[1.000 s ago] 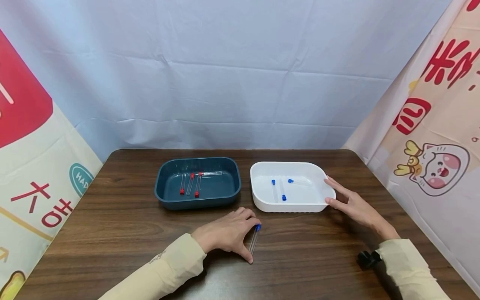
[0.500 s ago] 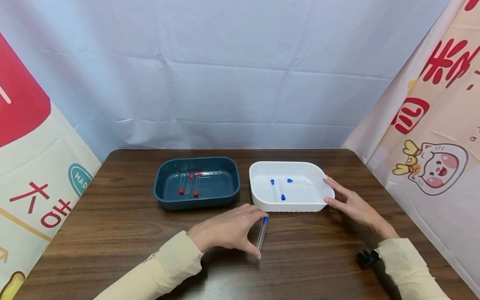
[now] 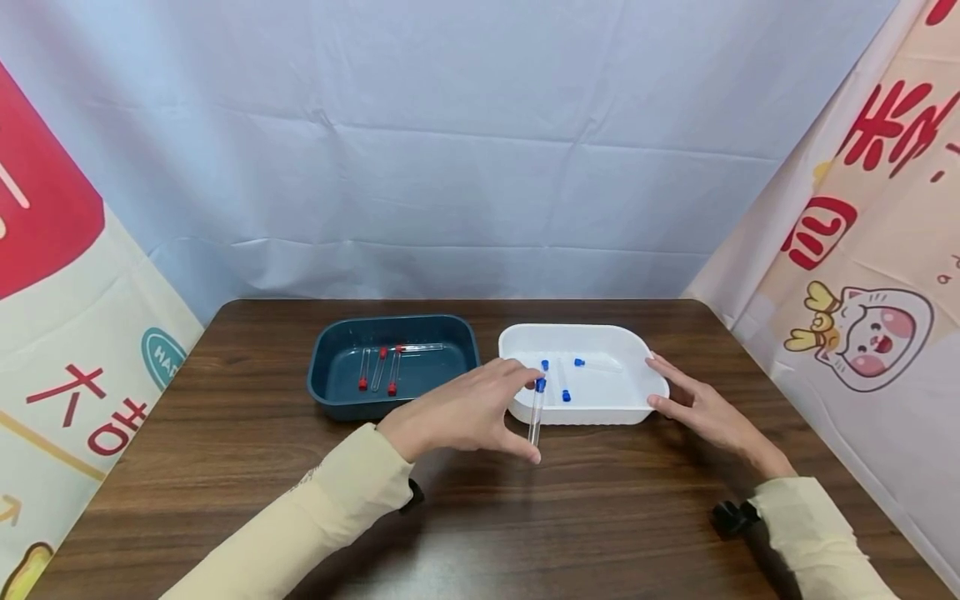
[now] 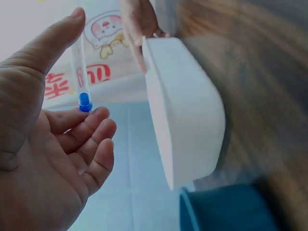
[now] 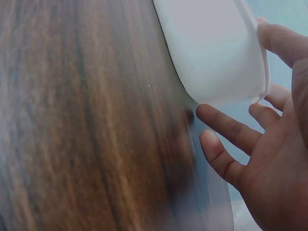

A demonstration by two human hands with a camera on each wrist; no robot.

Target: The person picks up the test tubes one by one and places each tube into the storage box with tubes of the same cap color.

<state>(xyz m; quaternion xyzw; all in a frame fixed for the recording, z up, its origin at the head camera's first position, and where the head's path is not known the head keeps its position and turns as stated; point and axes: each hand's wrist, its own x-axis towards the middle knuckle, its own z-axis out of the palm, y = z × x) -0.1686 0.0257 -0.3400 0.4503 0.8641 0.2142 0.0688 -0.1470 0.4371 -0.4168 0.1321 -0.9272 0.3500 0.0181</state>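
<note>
My left hand (image 3: 468, 408) pinches a clear test tube (image 3: 536, 417) with a blue cap lengthwise, thumb at the bare end and index finger at the cap (image 4: 85, 103). It is raised at the near left side of a white tray (image 3: 585, 415), overlapping that side in the head view. Three blue-capped test tubes lie inside the tray, one cap (image 3: 566, 395) near its front wall. At the tray's right end, my right hand (image 3: 708, 417) touches the rim with spread, fairly straight fingers; the thumb (image 5: 276, 41) rests at the edge in the right wrist view.
Left of the white tray stands a dark teal tray (image 3: 318, 392) holding several red-capped test tubes (image 3: 393, 371). Both are on a brown wooden table (image 3: 600, 517). A pale cloth (image 3: 480, 167) hangs behind, with printed banners at either side.
My left hand has lifted the blue-capped tube off the table and carried it forward and slightly right, up to the white tray. The right hand has stayed at the tray's end.
</note>
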